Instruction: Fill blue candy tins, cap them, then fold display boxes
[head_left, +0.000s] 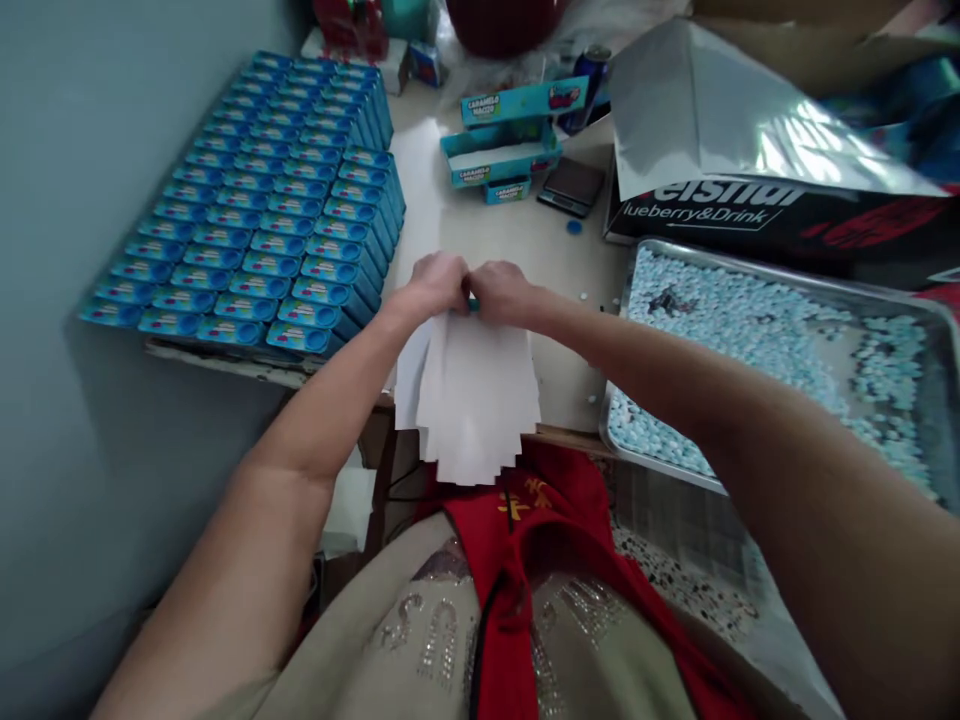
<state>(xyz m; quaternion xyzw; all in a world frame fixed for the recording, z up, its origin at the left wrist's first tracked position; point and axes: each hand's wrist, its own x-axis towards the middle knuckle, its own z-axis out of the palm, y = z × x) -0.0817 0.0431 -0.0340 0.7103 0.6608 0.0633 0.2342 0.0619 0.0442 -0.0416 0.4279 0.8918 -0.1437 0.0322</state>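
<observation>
Both hands meet at the middle of the table, fingers bent and pressed together. My left hand [441, 283] and my right hand [502, 292] pinch the far end of a white cardboard box blank [480, 390]. A bit of teal shows between the fingers; most of that end is hidden behind them. Several blanks appear to overlap under my wrists, their notched near edges hanging over the table's front edge. Beyond my hands stands an open teal candy box [501, 160] with white inside and "Caramelo Macizo" printed on it.
Rows of packed blue boxes [255, 200] fill the left side. A metal tray [735, 480] of small pale-blue pieces lies at right, below a black carton [750, 215]. A small scale [571, 187] and a blue can [589, 85] stand farther back.
</observation>
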